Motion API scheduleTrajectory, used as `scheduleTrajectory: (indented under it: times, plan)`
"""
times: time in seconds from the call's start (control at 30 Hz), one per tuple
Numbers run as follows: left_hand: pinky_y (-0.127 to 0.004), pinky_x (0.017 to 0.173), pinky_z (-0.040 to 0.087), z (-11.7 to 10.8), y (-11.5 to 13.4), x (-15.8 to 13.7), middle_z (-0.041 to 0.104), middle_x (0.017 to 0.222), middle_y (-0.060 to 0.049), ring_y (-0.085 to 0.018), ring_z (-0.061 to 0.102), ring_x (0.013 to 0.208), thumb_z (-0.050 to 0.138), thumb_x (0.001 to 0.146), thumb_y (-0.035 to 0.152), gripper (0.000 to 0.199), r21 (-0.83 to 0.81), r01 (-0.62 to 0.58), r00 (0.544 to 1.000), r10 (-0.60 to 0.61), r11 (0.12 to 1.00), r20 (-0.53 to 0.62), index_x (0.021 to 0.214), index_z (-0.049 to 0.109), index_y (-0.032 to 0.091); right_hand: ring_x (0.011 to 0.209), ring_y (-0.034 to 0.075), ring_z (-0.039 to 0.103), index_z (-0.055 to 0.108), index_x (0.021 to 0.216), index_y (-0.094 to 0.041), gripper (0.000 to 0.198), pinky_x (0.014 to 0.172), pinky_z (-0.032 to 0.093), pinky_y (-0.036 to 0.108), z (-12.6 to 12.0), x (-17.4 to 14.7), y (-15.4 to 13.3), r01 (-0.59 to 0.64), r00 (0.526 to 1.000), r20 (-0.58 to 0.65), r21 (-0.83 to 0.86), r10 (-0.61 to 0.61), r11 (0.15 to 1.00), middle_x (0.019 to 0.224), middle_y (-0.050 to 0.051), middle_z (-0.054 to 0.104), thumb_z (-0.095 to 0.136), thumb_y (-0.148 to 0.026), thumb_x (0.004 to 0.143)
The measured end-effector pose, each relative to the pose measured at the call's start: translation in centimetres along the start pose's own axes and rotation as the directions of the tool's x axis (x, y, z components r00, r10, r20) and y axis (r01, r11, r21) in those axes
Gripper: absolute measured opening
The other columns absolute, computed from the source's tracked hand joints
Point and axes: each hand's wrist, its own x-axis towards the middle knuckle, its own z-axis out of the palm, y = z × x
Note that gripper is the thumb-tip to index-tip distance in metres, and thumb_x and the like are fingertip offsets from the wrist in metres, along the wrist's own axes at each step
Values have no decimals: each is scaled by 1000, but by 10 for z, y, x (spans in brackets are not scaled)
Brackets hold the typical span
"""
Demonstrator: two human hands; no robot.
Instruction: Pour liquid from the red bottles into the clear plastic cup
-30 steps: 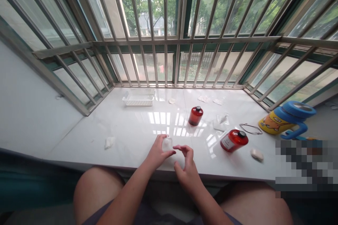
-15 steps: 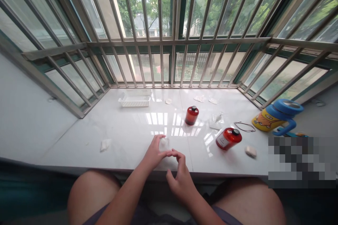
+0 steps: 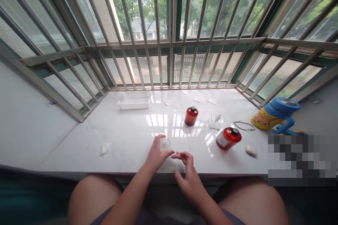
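Note:
Between the thumb and fingers of my left hand is a small clear, see-through container, held near the front edge of the white counter. Its exact kind is hard to make out. My right hand hovers just to the right, fingers bent and thumb apart, with nothing in it. A narrow gap separates its fingertips from my left thumb. Farther right lies a red bottle with a black cap and a pale label. A second red bottle stands behind my hands.
At the back left sits a white plastic basket. A clear package, a thin cord, a blue and yellow jug and a pale bar are on the right. A white crumpled piece lies left. Metal bars line the window.
My right hand has moved slightly right, away from my left thumb, which it met before. The left hand keeps the clear container. The view has shifted a little.

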Motion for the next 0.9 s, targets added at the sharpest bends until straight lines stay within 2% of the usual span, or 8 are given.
scheduleTrajectory:
  times: [0.13,0.23,0.37,0.47,0.57,0.7,0.8,0.9]
  plan:
    - [-49,115,47,15,1,14,60,129,-6,-30,60,127,91,76,38,59,0,-9,1000,9,1000,0,123,56,27,139,31,60,43,142,-27,44,108,57,53,-60,-12,0,7,980,-193,-235,-54,972,139,13,65,56,-31,100]
    - [-49,114,48,34,8,29,60,127,-6,-30,60,125,91,77,38,55,-13,-17,998,18,1000,55,120,59,27,135,34,60,53,137,-27,38,108,56,59,-107,0,-12,47,930,-311,-426,-194,904,138,13,64,58,-34,101]
    - [-50,115,48,70,25,45,59,129,-8,-31,60,127,91,77,37,51,-44,-62,991,67,997,119,118,63,27,135,37,58,59,129,-25,31,117,45,64,-159,29,-22,182,815,-306,-672,-493,718,129,14,68,62,-31,99]
    - [-53,120,44,96,36,51,57,140,-12,-34,56,136,94,74,41,72,-103,-91,971,112,990,212,134,58,26,137,39,55,59,129,-22,34,118,41,65,-186,54,-10,114,804,-283,-790,-523,603,132,17,66,62,-36,99]
    - [-58,128,33,110,39,52,45,159,-18,-39,43,152,94,73,54,102,-188,-140,956,182,972,231,155,41,25,136,41,54,60,130,-19,40,115,44,63,-201,72,14,3,860,-287,-824,-421,567,140,21,60,60,-44,98]
    - [-60,131,27,107,40,59,38,166,-21,-38,36,158,70,92,67,87,-177,-131,987,145,976,72,158,34,22,131,38,54,64,126,-22,34,110,50,57,-203,79,44,-28,915,-239,-841,-326,540,142,18,57,57,-42,99]
    - [-59,131,28,101,48,79,38,167,-20,-37,35,159,69,94,64,79,-114,-119,993,116,986,-30,155,38,23,130,38,51,66,125,-24,29,111,49,57,-201,79,58,-78,899,-283,-854,-335,514,142,15,54,55,-35,100]
    - [-58,131,28,102,63,112,39,168,-19,-38,34,160,80,88,58,82,-61,-204,978,200,977,-62,152,43,23,131,38,48,67,124,-24,28,113,47,58,-203,85,67,-119,878,-336,-843,-342,524,139,16,51,55,-31,99]
